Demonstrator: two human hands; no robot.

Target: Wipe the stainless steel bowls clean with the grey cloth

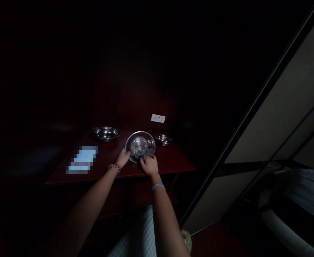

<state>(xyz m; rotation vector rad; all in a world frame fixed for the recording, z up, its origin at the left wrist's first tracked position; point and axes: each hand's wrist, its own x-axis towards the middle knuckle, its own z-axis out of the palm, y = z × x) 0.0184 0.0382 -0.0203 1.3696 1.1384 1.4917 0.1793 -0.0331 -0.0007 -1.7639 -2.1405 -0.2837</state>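
Observation:
A round stainless steel bowl [138,142] is tilted toward me above the dark red table [108,167]. My left hand [123,157] grips its lower left rim, with a beaded bracelet on the wrist. My right hand [150,165] is closed on a grey cloth [143,153], which lies against the inside of the bowl near its lower edge. A blue band circles the right wrist. To the left on the table sits a wider metal bowl [106,134]. On the right, behind the held bowl, are smaller metal bowls [164,140], seemingly stacked.
A pixelated pale rectangle [82,160] lies on the table's left side. A white power socket [158,118] is on the dark back wall. Pale panels [287,117] with a dark frame stand at right. A chair-like object [303,200] fills the lower right.

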